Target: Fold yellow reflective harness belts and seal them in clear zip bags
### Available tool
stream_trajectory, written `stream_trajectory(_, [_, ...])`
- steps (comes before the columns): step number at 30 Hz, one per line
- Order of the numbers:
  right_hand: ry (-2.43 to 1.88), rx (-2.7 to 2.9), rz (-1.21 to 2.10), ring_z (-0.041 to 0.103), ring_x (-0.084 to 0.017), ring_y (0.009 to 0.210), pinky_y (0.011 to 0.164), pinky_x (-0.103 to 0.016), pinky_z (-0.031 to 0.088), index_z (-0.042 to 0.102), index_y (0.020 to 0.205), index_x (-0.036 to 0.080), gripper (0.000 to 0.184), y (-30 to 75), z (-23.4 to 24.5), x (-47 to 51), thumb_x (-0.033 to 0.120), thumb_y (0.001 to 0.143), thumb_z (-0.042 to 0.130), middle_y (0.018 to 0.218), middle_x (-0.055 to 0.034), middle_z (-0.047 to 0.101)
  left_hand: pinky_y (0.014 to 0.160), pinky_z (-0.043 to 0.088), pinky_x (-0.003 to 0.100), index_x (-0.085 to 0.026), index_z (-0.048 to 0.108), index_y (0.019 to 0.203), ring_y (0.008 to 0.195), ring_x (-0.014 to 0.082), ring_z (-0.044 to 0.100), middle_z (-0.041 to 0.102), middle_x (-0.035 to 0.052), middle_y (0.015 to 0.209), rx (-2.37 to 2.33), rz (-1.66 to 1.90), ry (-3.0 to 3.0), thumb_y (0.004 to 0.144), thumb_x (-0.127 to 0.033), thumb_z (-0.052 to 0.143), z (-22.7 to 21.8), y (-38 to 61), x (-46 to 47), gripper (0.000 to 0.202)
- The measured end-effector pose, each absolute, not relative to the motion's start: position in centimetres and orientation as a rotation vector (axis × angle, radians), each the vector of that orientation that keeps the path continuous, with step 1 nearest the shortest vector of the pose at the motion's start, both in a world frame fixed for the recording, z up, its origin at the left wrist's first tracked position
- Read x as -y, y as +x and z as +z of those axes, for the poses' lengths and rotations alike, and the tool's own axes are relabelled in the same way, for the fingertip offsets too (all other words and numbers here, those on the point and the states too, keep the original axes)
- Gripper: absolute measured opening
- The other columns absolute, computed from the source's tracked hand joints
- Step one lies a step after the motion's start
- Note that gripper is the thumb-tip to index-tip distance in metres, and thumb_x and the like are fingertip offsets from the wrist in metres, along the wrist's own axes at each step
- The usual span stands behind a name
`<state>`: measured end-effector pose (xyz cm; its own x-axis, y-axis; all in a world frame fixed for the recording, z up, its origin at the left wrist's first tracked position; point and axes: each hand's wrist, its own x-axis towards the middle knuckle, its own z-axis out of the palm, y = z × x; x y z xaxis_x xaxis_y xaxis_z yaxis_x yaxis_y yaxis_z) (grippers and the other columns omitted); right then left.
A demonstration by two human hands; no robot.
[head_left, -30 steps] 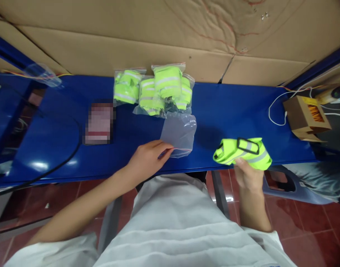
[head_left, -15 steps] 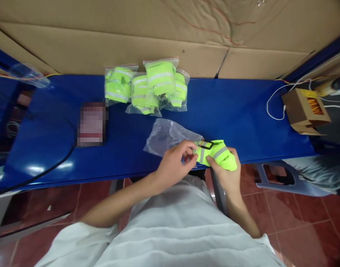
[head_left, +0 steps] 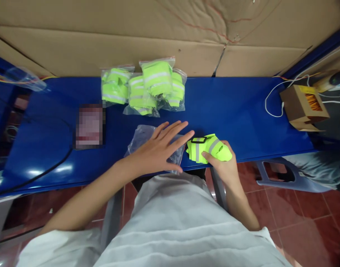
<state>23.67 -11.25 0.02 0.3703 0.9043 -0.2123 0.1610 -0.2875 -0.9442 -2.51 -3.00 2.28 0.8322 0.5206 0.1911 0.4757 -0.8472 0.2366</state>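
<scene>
A folded neon-yellow reflective strap [head_left: 210, 149] with grey bands and a black buckle is gripped by my right hand [head_left: 224, 163] at the table's front edge, thumb on top. My left hand [head_left: 155, 150] is spread flat, fingers apart, over a clear plastic bag [head_left: 142, 137] lying on the table. The hand hides part of the bag, so I cannot tell how firmly it touches it. The bag's right edge lies close to the strap's left end.
Several bagged neon-yellow straps [head_left: 157, 79] lie at the back of the blue table [head_left: 228, 111]. A blurred-out object [head_left: 89, 126] and a black cable are on the left. An open cardboard box [head_left: 301, 107] and white cable stand right. A plastic stool [head_left: 278, 174] is beside the table.
My left hand has let go of the bag's edge near the strap, opened and moved left over the bag. The bag has shifted left. My right hand still holds the strap.
</scene>
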Motion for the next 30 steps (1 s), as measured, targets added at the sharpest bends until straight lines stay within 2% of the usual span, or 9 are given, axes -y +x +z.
stream_trajectory(3, [-1.713, 0.96, 1.02, 0.066, -0.019, 0.08, 0.072, -0.033, 0.056, 0.062, 0.1, 0.023, 0.051, 23.3, 0.4, 11.0, 0.04, 0.064, 0.093, 0.09, 0.0, 0.072, 0.135, 0.011, 0.07, -0.026, 0.0, 0.174, 0.168, 0.0449, 0.012, 0.011, 0.0222, 0.18, -0.785, 0.151, 2.718, 0.066, -0.075, 0.089, 2.0, -3.7, 2.3, 0.148])
stream_trajectory(5, [-1.71, 0.959, 1.023, 0.066, -0.019, 0.08, 0.072, -0.033, 0.056, 0.062, 0.101, 0.023, 0.052, 23.4, 0.3, 11.0, 0.04, 0.064, 0.094, 0.091, -0.0001, 0.073, 0.135, 0.005, 0.072, -0.029, -0.002, 0.173, 0.169, 0.0442, 0.01, 0.009, 0.0209, 0.18, -0.772, 0.061, 2.688, 0.067, -0.073, 0.09, 1.6, -4.1, 2.3, 0.147])
stream_trajectory(8, [-1.696, 0.945, 1.052, 0.068, -0.02, 0.085, 0.076, -0.035, 0.057, 0.064, 0.104, 0.023, 0.053, 23.5, -0.2, 11.2, 0.041, 0.064, 0.095, 0.096, -0.0014, 0.074, 0.135, 0.001, 0.071, -0.032, 0.002, 0.173, 0.168, 0.0397, 0.018, 0.023, 0.0186, 0.179, -0.707, 0.044, 2.682, 0.078, -0.063, 0.087, 1.2, -4.0, 2.4, 0.131])
stream_trajectory(11, [-1.674, 0.915, 1.105, 0.07, -0.022, 0.09, 0.08, -0.037, 0.058, 0.065, 0.107, 0.023, 0.056, 23.5, -0.4, 11.4, 0.043, 0.064, 0.096, 0.102, -0.0031, 0.075, 0.135, 0.004, 0.07, -0.029, 0.007, 0.173, 0.162, 0.0394, 0.034, 0.039, 0.0194, 0.172, -0.724, 0.15, 2.687, 0.084, -0.059, 0.083, 0.9, -3.3, 2.2, 0.121])
stream_trajectory(13, [-1.688, 0.91, 1.101, 0.069, -0.022, 0.089, 0.078, -0.037, 0.058, 0.066, 0.106, 0.023, 0.057, 23.4, -0.2, 11.5, 0.044, 0.063, 0.096, 0.101, -0.0031, 0.075, 0.134, 0.008, 0.073, -0.026, 0.009, 0.174, 0.157, 0.042, 0.041, 0.043, 0.0218, 0.168, -0.785, 0.26, 2.701, 0.083, -0.062, 0.083, 0.7, -2.7, 2.2, 0.123])
stream_trajectory(20, [-1.668, 0.904, 1.103, 0.068, -0.021, 0.089, 0.079, -0.036, 0.057, 0.066, 0.105, 0.022, 0.053, 22.7, 1.0, 11.3, 0.042, 0.065, 0.095, 0.1, -0.002, 0.074, 0.13, 0.014, 0.078, -0.027, 0.016, 0.173, 0.154, 0.0457, 0.045, 0.045, 0.0254, 0.165, -0.874, 0.474, 2.832, 0.091, -0.057, 0.076, 0.0, -1.2, 4.5, 0.107])
stream_trajectory(24, [-1.719, 0.961, 1.0, 0.066, -0.019, 0.085, 0.076, -0.034, 0.056, 0.064, 0.102, 0.023, 0.049, 22.1, 1.8, 11.3, 0.04, 0.067, 0.094, 0.096, 0.0, 0.074, 0.129, 0.024, 0.073, -0.029, 0.016, 0.173, 0.151, 0.0451, 0.049, 0.048, 0.0243, 0.164, -0.901, 0.512, 2.827, 0.094, -0.053, 0.073, 0.1, -0.4, 5.2, 0.101])
stream_trajectory(26, [-1.748, 1.028, 0.953, 0.067, -0.019, 0.083, 0.074, -0.033, 0.054, 0.063, 0.102, 0.023, 0.048, 21.8, 2.2, 11.4, 0.041, 0.069, 0.092, 0.094, 0.0005, 0.074, 0.129, 0.027, 0.07, -0.026, 0.016, 0.173, 0.147, 0.0441, 0.052, 0.052, 0.0244, 0.16, -0.918, 0.574, 2.83, 0.096, -0.058, 0.069, 0.1, 0.1, 5.2, 0.099])
stream_trajectory(30, [-1.725, 1.222, 0.997, 0.067, -0.019, 0.083, 0.073, -0.033, 0.051, 0.063, 0.109, 0.024, 0.044, 21.9, 2.4, 11.6, 0.053, 0.082, 0.085, 0.096, -0.0003, 0.074, 0.126, 0.031, 0.066, -0.02, 0.022, 0.171, 0.137, 0.0419, 0.06, 0.059, 0.0258, 0.15, -0.916, 0.694, 2.892, 0.097, -0.066, 0.06, -0.3, 1.4, 5.4, 0.095])
